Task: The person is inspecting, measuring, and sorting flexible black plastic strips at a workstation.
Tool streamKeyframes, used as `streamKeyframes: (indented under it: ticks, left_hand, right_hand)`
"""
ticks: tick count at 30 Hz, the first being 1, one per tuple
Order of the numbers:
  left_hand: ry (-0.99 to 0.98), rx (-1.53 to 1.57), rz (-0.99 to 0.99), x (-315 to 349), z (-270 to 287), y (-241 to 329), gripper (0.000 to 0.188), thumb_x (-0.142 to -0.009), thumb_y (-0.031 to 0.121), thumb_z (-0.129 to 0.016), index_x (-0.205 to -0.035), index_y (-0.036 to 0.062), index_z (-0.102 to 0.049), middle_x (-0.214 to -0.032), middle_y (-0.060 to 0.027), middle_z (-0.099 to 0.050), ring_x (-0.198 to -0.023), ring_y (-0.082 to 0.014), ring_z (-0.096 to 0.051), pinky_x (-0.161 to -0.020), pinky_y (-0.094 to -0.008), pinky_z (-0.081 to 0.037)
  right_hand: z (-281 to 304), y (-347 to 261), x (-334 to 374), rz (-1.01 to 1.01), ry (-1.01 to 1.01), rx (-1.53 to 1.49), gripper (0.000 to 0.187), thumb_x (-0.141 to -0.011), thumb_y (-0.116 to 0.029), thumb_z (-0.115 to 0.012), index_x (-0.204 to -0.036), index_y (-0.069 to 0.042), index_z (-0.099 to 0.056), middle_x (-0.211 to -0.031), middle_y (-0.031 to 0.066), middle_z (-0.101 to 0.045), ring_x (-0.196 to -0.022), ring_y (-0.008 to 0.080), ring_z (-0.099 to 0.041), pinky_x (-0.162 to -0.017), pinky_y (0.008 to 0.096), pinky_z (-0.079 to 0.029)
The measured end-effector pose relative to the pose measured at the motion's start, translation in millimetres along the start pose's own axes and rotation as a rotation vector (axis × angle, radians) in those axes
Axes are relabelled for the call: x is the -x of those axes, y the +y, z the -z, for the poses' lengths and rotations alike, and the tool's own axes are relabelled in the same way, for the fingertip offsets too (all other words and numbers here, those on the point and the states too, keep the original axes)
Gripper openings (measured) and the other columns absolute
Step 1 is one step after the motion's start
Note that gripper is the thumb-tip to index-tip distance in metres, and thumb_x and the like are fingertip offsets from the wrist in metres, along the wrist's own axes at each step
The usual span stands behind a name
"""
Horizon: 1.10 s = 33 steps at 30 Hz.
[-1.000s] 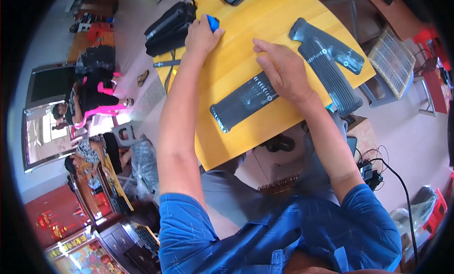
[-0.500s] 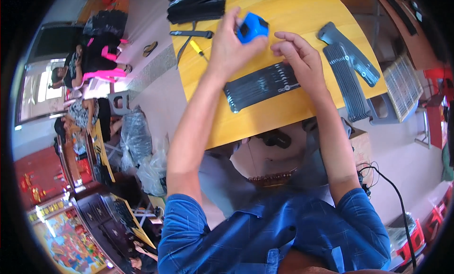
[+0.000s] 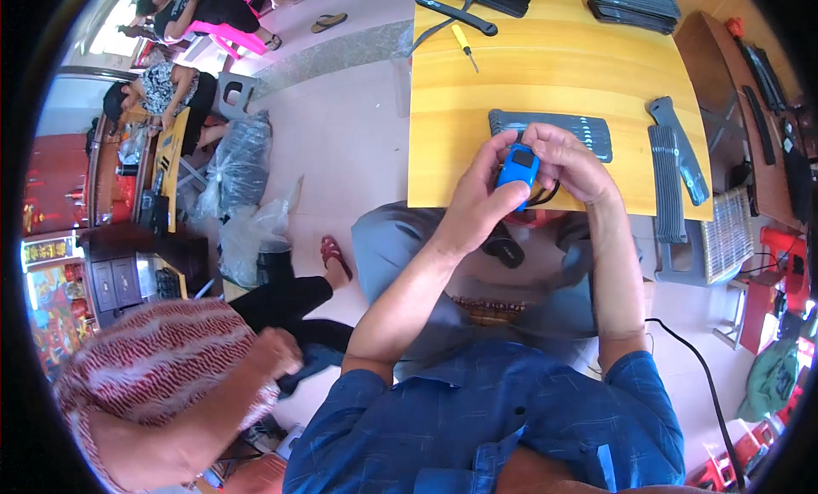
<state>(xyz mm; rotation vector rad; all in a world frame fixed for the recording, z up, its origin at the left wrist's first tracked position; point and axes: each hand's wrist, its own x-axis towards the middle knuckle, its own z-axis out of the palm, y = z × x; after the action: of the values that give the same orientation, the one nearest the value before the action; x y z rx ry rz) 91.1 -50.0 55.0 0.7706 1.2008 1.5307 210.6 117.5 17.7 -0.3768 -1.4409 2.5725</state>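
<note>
My left hand [image 3: 477, 198] is wrapped round a small blue tape measure [image 3: 514, 175] with a black patch on top, its thumb lying along the case. My right hand [image 3: 576, 164] closes on the far right end of the same case, fingertips bent against it. A thin black cord [image 3: 545, 196] loops out beneath the right hand. Both hands are over the table's near edge. Just beyond them lies a flat stack of dark grey strips [image 3: 586, 132], partly covered by my fingers.
More dark strips [image 3: 669, 183] lie at the yellow table's [image 3: 452, 94] right edge. A yellow-handled screwdriver [image 3: 462, 40] and black straps [image 3: 464, 15] are at the far left, another dark stack [image 3: 632, 7] at the back. A person in a red-patterned top [image 3: 162, 349] is close on my left.
My hands have drawn the tape measure nearer to me, and my right hand has come onto it. The view has shifted, and a person has come in at the lower left.
</note>
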Motion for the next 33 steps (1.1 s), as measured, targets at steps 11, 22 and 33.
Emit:
streamKeyframes:
  ticks: [11,22,33]
  left_hand:
    - [0.005,-0.103,0.132,77,7,-72,0.074,-0.094,0.031,-0.066,-0.154,0.0049,-0.031,-0.114,-0.0115,-0.061,-0.099,-0.0153,-0.059,-0.087,-0.0291,-0.049]
    - [-0.014,0.580,0.254,74,25,-96,0.069,-0.096,0.049,-0.060,-0.147,0.0081,-0.040,-0.122,-0.0224,-0.065,-0.103,-0.0296,-0.070,-0.074,-0.0361,-0.061]
    - [0.057,0.560,0.297,74,30,-85,0.055,-0.099,0.037,-0.057,-0.144,0.0079,-0.044,-0.121,-0.0198,-0.065,-0.102,-0.0269,-0.069,-0.074,-0.0349,-0.060]
  right_hand:
    - [8,-6,-19,0.114,0.508,0.143,0.023,-0.099,-0.029,-0.065,-0.090,-0.009,-0.063,-0.063,-0.0041,-0.053,-0.053,0.0058,-0.052,-0.048,0.0195,-0.039]
    - [6,14,-57,0.143,0.593,0.570,0.030,-0.104,-0.033,-0.060,-0.094,-0.005,-0.065,-0.076,-0.0013,-0.063,-0.063,0.0062,-0.057,-0.058,0.0225,-0.048]
    - [3,25,-69,0.272,0.646,1.059,0.014,-0.095,-0.013,-0.069,-0.105,-0.005,-0.074,-0.090,0.0094,-0.072,-0.076,0.0179,-0.069,-0.069,0.0307,-0.055]
